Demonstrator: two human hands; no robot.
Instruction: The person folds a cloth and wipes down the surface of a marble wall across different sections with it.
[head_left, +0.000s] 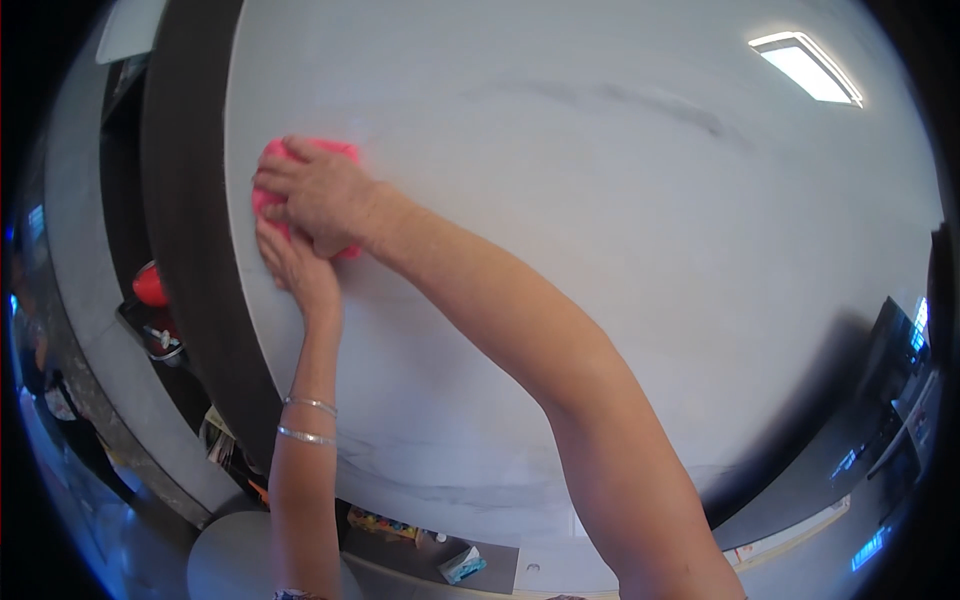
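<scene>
Just right of a dark strip, a pink cloth lay against a pale panel; the left hand, fingers extended, met its lower part, and the right hand, adjoining, spread flat over it.

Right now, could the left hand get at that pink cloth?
Probably yes: the left hand is already at the lower part of the pink cloth, though the right hand covers much of the rest.
</scene>
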